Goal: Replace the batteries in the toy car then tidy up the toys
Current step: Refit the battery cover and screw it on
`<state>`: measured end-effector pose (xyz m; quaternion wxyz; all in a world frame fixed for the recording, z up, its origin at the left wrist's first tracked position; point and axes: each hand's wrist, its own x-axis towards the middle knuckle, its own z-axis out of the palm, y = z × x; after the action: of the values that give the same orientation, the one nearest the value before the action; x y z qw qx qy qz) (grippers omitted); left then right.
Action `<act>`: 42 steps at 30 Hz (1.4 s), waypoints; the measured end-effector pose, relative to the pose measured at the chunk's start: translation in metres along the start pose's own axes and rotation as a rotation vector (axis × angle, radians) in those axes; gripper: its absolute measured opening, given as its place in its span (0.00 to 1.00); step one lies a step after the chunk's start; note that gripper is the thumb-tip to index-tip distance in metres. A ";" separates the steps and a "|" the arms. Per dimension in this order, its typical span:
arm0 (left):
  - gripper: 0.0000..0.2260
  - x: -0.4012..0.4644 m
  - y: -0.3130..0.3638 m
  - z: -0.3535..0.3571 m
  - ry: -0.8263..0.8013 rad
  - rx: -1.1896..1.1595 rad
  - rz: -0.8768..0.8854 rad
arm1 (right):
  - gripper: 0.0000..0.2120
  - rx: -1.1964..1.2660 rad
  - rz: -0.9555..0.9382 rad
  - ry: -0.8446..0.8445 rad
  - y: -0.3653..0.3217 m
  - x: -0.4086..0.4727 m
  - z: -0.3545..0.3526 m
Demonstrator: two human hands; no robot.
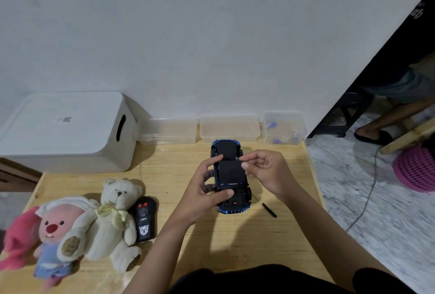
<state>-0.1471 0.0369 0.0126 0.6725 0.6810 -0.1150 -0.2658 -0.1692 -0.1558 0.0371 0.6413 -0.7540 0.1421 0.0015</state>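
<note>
A blue toy car (pixel 229 150) lies upside down, black underside up, over the middle of the wooden table (pixel 235 242). My left hand (pixel 200 197) grips its left side, thumb across the near end and index finger on the far part. My right hand (pixel 266 171) has curled fingers, and its thumb and index finger pinch at the far right corner of the black battery cover (pixel 229 172). Whether a screw sits between those fingertips is too small to see. A small black screwdriver (pixel 266 206) lies on the table right of the car.
A black remote control (pixel 144 219), a cream teddy bear (pixel 115 220) and a pink plush (pixel 50 230) lie at the near left. A white lidded bin (pixel 68 131) and clear plastic boxes (pixel 229 129) line the wall. Another person's foot (pixel 374 135) and a pink basket (pixel 416 169) are on the floor at right.
</note>
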 end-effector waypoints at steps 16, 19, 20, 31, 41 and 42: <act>0.30 -0.001 -0.005 -0.004 0.008 0.017 -0.008 | 0.04 -0.335 -0.131 0.091 -0.002 -0.006 0.012; 0.31 -0.002 -0.005 -0.006 0.008 0.016 -0.013 | 0.06 -0.265 -0.075 0.017 -0.005 -0.002 0.010; 0.31 -0.002 -0.005 -0.006 0.005 0.019 -0.015 | 0.07 -0.231 -0.059 -0.013 -0.006 -0.001 0.008; 0.34 -0.001 0.001 -0.006 -0.005 0.029 -0.019 | 0.05 -0.125 -0.006 -0.033 -0.007 0.002 0.006; 0.34 0.000 0.006 -0.011 0.030 0.015 -0.001 | 0.04 -0.074 -0.029 0.045 -0.010 0.002 0.010; 0.34 0.000 0.006 -0.010 0.029 0.017 0.000 | 0.04 -0.075 -0.027 0.037 -0.010 0.002 0.011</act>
<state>-0.1405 0.0453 0.0176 0.6684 0.6904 -0.1075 -0.2550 -0.1629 -0.1445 0.0445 0.6098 -0.7794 0.1433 -0.0157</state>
